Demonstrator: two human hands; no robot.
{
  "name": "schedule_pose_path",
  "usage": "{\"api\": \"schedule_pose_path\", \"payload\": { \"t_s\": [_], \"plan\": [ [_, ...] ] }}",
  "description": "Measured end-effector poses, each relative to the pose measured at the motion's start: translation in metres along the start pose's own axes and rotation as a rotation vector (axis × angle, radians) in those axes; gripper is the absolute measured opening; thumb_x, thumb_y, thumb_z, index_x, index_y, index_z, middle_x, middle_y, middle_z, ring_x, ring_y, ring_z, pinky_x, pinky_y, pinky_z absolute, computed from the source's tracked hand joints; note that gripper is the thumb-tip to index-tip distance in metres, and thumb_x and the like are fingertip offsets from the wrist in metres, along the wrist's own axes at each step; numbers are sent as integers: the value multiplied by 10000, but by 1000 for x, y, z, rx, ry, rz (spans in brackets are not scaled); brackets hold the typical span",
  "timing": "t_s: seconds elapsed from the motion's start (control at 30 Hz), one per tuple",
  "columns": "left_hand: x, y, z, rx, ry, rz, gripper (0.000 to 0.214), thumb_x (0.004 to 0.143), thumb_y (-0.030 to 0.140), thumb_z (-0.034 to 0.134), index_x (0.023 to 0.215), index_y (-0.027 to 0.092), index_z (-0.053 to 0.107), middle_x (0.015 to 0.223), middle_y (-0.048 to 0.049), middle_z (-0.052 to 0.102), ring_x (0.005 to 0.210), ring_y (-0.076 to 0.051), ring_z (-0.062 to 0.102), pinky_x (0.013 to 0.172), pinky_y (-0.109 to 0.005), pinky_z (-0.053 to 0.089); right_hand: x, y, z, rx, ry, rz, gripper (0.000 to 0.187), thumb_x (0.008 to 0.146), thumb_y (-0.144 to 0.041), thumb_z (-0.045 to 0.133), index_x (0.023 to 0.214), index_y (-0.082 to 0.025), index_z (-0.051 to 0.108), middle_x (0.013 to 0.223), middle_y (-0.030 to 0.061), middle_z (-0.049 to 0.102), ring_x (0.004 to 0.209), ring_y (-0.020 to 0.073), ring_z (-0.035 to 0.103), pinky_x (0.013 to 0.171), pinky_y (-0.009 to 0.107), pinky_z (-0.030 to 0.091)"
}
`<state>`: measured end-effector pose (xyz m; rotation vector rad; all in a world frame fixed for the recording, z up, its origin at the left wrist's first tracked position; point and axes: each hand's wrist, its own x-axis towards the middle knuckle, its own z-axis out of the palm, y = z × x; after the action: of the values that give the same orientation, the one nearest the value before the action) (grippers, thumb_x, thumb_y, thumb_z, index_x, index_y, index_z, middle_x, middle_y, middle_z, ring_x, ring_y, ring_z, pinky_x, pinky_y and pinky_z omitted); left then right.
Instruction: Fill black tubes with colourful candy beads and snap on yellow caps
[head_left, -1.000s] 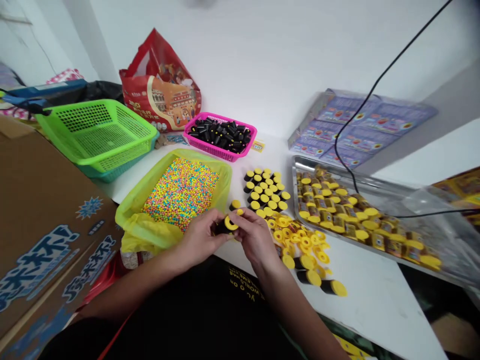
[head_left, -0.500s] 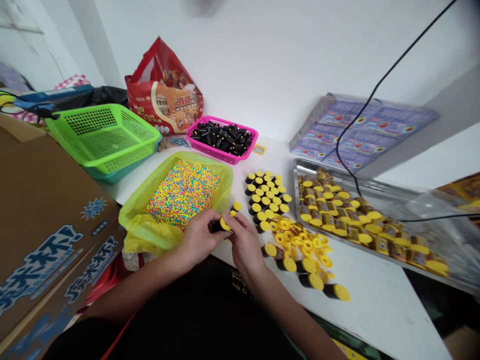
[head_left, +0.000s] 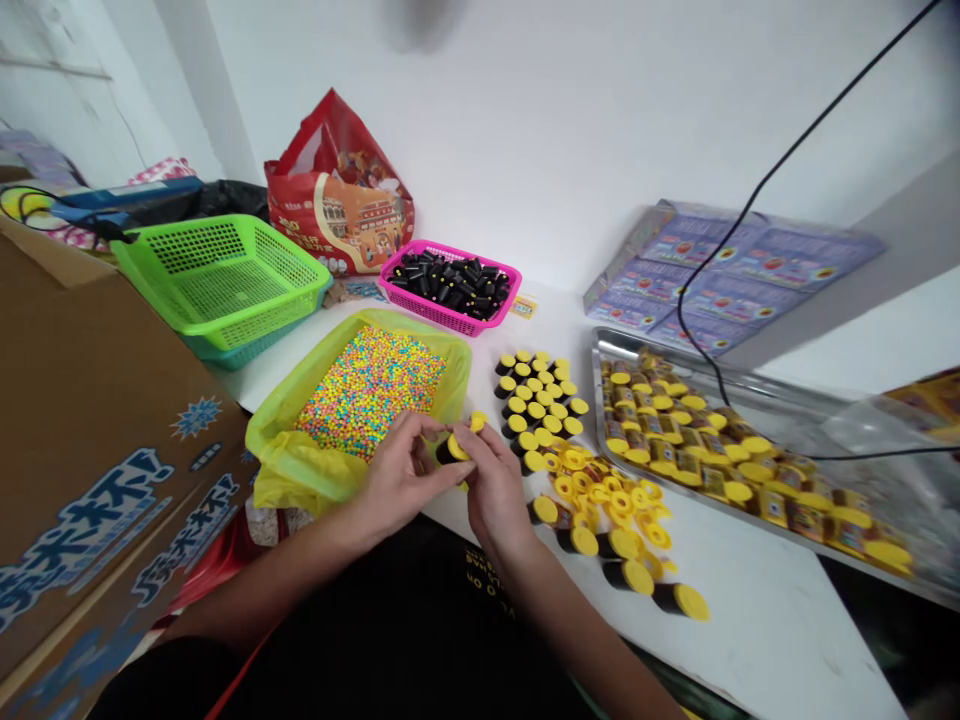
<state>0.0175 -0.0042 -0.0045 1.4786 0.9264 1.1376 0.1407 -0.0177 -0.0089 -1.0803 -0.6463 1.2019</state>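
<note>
Black cylinder (head_left: 450,451) is lying crosswise between both hands, long axis running roughly left to right, its yellow cap (head_left: 460,448) pointing toward the right hand (head_left: 495,488). Right hand is nearer the cap and pinching there; left hand (head_left: 397,478) is curling its fingers (head_left: 420,425) around the black end. Loose yellow-capped tube (head_left: 478,423) is standing just beyond. Coloured beads (head_left: 367,395) are filling a lined tray (head_left: 300,378) to the left; upright capped tubes (head_left: 536,400) and loose yellow caps (head_left: 596,490) are crowding the counter (head_left: 750,620) to the right. Against the earlier frame, the cylinder is holding nearly the same spot.
</note>
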Motion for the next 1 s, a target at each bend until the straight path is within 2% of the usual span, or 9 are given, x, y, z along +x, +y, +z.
{"api": "schedule_pose_path", "payload": {
  "t_s": [0.07, 0.13, 0.3, 0.47, 0.6, 0.73, 0.87, 0.93, 1.0],
  "plan": [
    [0, 5, -3, -130, -134, -116, 368, 875, 536, 663, 993, 193, 597, 771, 12, 577, 603, -113, 526, 526, -236, 399, 1, 0, 1, -18, -27, -23, 307, 676, -445, 827, 775, -188, 692, 653, -40, 552, 544, 92, 413, 483, 235, 292],
    [1, 6, -4, -215, -196, -187, 402, 931, 597, 540, 950, 196, 557, 703, 28, 568, 494, -94, 483, 452, -230, 350, 1, 0, 4, -22, -56, -34, 325, 682, -452, 837, 771, -186, 672, 635, -49, 531, 536, 87, 412, 475, 226, 283],
    [-2, 6, 5, -214, -60, -165, 393, 929, 597, 550, 863, 213, 498, 640, 73, 470, 466, -75, 412, 445, -216, 324, -5, 3, 14, 46, -46, -17, 392, 724, -513, 802, 732, -197, 570, 626, -68, 477, 496, 73, 382, 438, 216, 252],
    [-6, 1, 14, -234, 38, -81, 368, 928, 551, 578, 821, 210, 493, 705, 57, 457, 558, -91, 399, 508, -228, 351, -9, 8, 20, 104, -24, -4, 363, 765, -489, 776, 762, -209, 545, 646, -72, 468, 526, 79, 390, 463, 205, 291],
    [-7, -6, 19, -201, 151, 12, 386, 921, 541, 600, 765, 209, 480, 710, 45, 441, 645, -116, 431, 602, -248, 404, -6, 19, 21, 90, -6, -121, 356, 784, -469, 755, 728, -211, 517, 685, -61, 468, 601, 98, 422, 528, 221, 370],
    [-4, -5, 18, -207, 156, 26, 403, 896, 563, 631, 766, 205, 499, 702, 44, 476, 623, -108, 450, 576, -239, 405, -1, 24, 16, -37, -65, -193, 318, 875, -507, 648, 768, -215, 584, 718, -35, 514, 637, 124, 472, 568, 249, 422],
    [2, 1, 13, -344, 138, -149, 451, 838, 604, 683, 755, 208, 483, 592, 83, 421, 457, -69, 361, 425, -210, 295, 5, 16, 1, -305, -155, -420, 321, 885, -441, 680, 1137, -243, 672, 966, 19, 643, 825, 166, 598, 667, 281, 504],
    [3, 1, 12, -420, 135, -239, 465, 821, 605, 703, 739, 210, 470, 544, 97, 381, 405, -58, 320, 382, -203, 245, 6, 12, -5, -425, -178, -605, 403, 846, -353, 748, 1227, -264, 654, 999, 27, 646, 852, 174, 610, 666, 287, 521],
    [3, 1, 12, -486, 127, -295, 461, 809, 596, 722, 745, 209, 480, 541, 96, 392, 391, -56, 334, 364, -195, 238, 6, 10, -10, -543, -188, -809, 378, 860, -263, 739, 1230, -275, 664, 970, 31, 655, 826, 173, 615, 659, 298, 533]
  ]
}}
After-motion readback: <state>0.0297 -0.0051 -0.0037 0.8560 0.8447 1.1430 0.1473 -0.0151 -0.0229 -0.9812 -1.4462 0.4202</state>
